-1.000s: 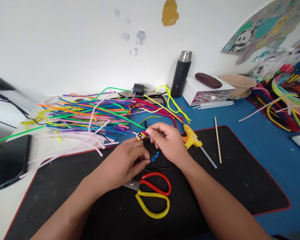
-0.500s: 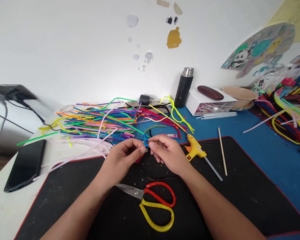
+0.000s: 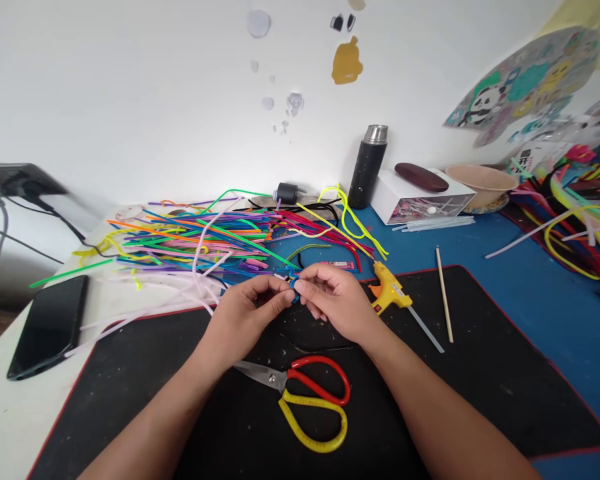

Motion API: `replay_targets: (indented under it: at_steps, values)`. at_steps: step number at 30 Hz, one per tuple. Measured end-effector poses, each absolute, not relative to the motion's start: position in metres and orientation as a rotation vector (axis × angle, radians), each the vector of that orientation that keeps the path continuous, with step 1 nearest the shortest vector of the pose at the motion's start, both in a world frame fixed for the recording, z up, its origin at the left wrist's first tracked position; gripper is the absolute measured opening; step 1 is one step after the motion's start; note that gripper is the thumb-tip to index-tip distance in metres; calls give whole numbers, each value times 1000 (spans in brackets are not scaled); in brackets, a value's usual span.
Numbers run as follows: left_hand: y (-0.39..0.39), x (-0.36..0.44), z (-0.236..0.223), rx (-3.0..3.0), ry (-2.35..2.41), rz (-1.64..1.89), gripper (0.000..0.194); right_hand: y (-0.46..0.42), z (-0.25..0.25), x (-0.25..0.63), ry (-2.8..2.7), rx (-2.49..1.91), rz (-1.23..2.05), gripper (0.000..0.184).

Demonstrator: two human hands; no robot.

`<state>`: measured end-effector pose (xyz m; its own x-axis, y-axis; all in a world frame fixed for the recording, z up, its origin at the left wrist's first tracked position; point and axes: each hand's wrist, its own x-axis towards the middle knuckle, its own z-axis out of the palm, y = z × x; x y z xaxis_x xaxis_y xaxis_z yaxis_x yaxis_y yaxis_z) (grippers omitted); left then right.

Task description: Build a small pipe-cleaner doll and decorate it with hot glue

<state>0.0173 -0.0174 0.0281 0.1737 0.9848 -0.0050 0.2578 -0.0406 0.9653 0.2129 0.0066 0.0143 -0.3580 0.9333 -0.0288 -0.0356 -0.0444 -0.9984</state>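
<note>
Between the fingertips of both hands is a small bent blue pipe cleaner (image 3: 295,288), partly covered by the fingers. My left hand (image 3: 250,313) pinches it from the left, thumb against forefinger. From the other side my right hand (image 3: 337,300) grips it with thumb and bent fingers. Below the hands lie scissors (image 3: 317,403) with one red and one yellow handle, their blades pointing left and partly behind my left wrist. A yellow glue gun (image 3: 391,290) with a clear glue stick rests just right of my right hand.
Many coloured pipe cleaners (image 3: 195,240) are heaped behind the hands. A black phone (image 3: 50,327) lies at left. To the right are a wooden stick (image 3: 444,293), a black flask (image 3: 369,167), a white box (image 3: 395,200) and a beige bowl (image 3: 483,187). A black mat (image 3: 490,373) covers the front.
The blue pipe cleaner has turned a little between my fingers and now shows a rounder loop. Both hands stay close together, still pinching it. The view has tilted slightly downward.
</note>
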Motion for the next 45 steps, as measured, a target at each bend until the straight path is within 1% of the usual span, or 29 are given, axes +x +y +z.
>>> replay_targets:
  at_steps: [7,12,14,18,21,25,29,32,38,45]
  values:
    - [-10,4,30,1450,1339,1102,35,11,15,219,-1370,-1080,1503,33]
    - [-11,4,30,1470,1336,1041,38,6,14,215,-1556,-1091,1539,25]
    - [-12,5,30,1477,1318,1015,37,4,12,213,-1611,-1100,1530,23]
    - [-12,6,31,1497,1272,949,29,4,10,211,-1684,-1114,1484,19]
    - [-11,7,30,1476,1259,960,27,5,10,211,-1692,-1113,1461,18]
    - [-9,8,29,1451,1270,984,37,5,9,212,-1702,-1113,1428,17]
    - [-9,8,28,1446,1263,916,27,5,8,212,-1742,-1099,1403,16]
    - [-8,7,27,1325,1199,944,26,5,9,212,-1729,-1118,1374,17]
    - [-5,6,22,1016,1078,1093,32,5,13,214,-1633,-1112,1407,24]
    - [-5,3,24,960,1061,1073,42,6,11,216,-1558,-1112,1403,25]
